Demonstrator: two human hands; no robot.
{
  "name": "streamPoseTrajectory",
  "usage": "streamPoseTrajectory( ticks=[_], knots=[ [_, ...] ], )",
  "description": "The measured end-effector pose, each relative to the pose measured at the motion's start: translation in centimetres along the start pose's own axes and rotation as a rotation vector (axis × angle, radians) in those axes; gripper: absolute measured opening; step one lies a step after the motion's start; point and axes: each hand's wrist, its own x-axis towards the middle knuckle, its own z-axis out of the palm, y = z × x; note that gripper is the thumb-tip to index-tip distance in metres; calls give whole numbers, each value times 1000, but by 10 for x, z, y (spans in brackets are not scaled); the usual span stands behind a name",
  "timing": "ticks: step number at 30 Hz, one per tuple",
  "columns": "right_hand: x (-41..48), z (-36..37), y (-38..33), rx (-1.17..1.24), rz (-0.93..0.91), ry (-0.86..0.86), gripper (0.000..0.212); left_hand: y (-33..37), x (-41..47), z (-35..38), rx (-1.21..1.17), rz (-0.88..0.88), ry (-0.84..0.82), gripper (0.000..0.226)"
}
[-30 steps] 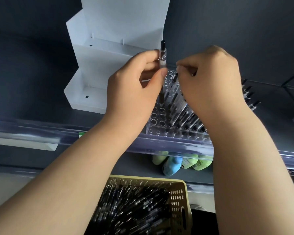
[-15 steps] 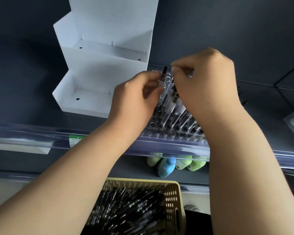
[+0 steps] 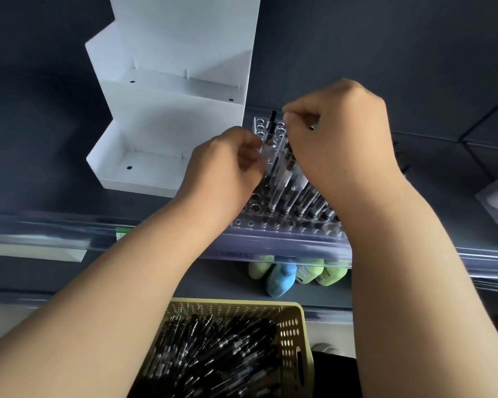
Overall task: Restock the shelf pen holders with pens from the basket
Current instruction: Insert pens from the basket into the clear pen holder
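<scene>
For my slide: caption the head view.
Left hand and right hand seat pens in the clear holder above the pen basket.

The clear pen holder (image 3: 259, 222) sits at the front of the shelf (image 3: 41, 182), its top a grid of round holes. The right rows hold clear-barrelled, black-tipped pens (image 3: 296, 193) leaning back, and the left holes are bare. One pen (image 3: 271, 124), pinched by my left hand (image 3: 227, 168), stands near-upright at the rear holes. A second pen (image 3: 311, 128) pokes its dark end from my curled right hand (image 3: 337, 133). Below, the yellow perforated basket (image 3: 298, 337) holds heaped loose pens (image 3: 219, 351).
</scene>
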Motion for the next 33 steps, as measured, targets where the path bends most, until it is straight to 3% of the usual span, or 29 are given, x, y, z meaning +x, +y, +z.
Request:
streamPoseTrajectory(
  ticks=[5, 11, 17, 20, 25, 29, 33],
  knots=[
    [-9, -4, -2, -33, -67, 35, 21, 0, -7, -14, 89, 10, -50, 29],
    [-51, -1, -14, -6, -160, 120, 16, 1, -44, -40, 393, 177, -140, 37],
    [-121, -1, -17, 60, -180, 14, 22, -9, -91, -61, 568, 148, -282, 39],
    [-156, 8, -11, 41, -113, -117, 20, -26, -122, -65, 576, 28, -356, 40],
    [-203, 32, -2, -57, 160, -620, 28, -60, -166, -51, 571, -147, -541, 35],
    [-234, 56, 8, -139, 335, -833, 30, -84, -192, -38, 573, -216, -607, 35],
    [-267, 79, 20, -276, 252, -1073, 33, -108, -207, -25, 630, -297, -681, 36]
  ],
)
